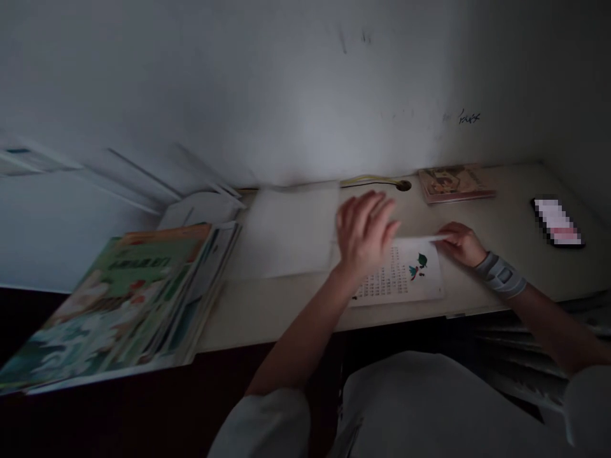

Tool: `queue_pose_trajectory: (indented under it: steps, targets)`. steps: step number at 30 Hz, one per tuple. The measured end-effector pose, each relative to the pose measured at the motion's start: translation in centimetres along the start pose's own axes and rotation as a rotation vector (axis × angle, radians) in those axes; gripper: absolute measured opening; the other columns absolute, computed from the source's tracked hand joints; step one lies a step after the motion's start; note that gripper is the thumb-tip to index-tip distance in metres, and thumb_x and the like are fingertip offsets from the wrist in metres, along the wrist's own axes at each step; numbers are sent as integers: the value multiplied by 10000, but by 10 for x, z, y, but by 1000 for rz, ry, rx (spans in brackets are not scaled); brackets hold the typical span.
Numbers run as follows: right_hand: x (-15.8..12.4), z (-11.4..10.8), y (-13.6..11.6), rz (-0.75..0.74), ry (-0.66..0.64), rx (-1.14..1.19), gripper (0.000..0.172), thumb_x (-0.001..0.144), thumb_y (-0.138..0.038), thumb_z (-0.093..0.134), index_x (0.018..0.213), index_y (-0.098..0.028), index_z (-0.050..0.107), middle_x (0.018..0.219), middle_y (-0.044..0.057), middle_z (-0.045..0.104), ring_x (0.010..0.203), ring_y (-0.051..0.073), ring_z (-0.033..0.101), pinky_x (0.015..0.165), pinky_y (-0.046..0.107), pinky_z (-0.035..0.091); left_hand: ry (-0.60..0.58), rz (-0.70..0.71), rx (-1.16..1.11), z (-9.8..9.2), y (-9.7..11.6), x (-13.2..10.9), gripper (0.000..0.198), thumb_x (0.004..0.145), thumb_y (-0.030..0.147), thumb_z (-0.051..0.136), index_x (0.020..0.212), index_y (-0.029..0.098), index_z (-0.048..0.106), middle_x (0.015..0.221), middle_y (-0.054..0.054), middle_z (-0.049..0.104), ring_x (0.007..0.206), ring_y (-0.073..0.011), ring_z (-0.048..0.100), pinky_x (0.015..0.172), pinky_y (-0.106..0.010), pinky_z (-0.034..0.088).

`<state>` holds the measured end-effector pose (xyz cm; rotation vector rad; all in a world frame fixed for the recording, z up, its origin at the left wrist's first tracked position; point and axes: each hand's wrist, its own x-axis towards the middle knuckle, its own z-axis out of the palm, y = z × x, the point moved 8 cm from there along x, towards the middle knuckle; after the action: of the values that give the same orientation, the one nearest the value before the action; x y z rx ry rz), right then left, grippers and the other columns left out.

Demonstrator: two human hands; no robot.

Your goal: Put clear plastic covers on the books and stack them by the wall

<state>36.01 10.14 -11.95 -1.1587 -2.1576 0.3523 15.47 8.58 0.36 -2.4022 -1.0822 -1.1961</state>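
Two bare hands are busy over a printed page (pixel 401 280) on a dimly lit table (pixel 272 318). The page lies on the person's side of a round cable hole (pixel 403 186) in the tabletop. Judging from this view, the handling of the page is partway through: it is laid out print side up and mostly flat, but a narrow white strip (pixel 415 239) along its far edge is raised, neither pressed down nor let go. Whether the strip is a fold or another leaf seen edge-on, I cannot tell.

The right hand (pixel 463 245), nearer the person than the hole and to its right, pinches the strip's right end between thumb and fingers. The left hand (pixel 363 232), blurred, is nearer the person and left of the hole, fingers loosely spread and nothing visible in them; whether it touches the page is unclear.

The page's long axis seems to run left to right, roughly along the table's near edge, though its left end is partly covered. The end with a green leaf drawing (pixel 422 260) points right; which way up the text reads is too small to tell.

Left of the hole lie a blank pale sheet (pixel 286 229) and, farther left, a stack of books (pixel 119 286). Right of it are a small book (pixel 456 183) and, farther right, a smartphone (pixel 557 222).
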Motion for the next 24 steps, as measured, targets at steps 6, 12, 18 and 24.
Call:
queue_pose_trajectory:
  steps: [6,12,18,24]
  targets:
    - [0,-19,-14,-26,-65,-155,377,920,-279,374,1224,-205,583,1183,110,628,1090,232,572,925,420,442,-537,-138,-62,8,-35,-33,456,958,411,280,1301,183,477,1323,-114,534,1299,-257,403,1053,-475,291]
    - [-13,44,-85,-134,-286,-340,866,797,-668,460,1421,-84,321,1457,229,326,1362,348,271,1084,549,211,-934,-64,16,78,-12,-117,812,832,652,390,1448,142,250,1515,-188,213,1410,-334,138,1093,-582,118]
    - [-30,74,-65,-100,-404,-478,852,846,-657,367,1447,-65,245,1463,227,311,1364,329,274,1088,524,201,-943,-122,4,87,-29,-134,805,857,652,308,1465,139,188,1526,-168,191,1417,-315,114,1104,-572,89]
    - [-39,51,-42,-39,-435,-525,814,878,-618,337,1467,-82,171,1477,216,292,1371,317,260,1072,537,223,-941,-230,23,83,-54,-143,736,894,582,303,1463,128,190,1533,-139,186,1416,-308,124,1101,-570,134]
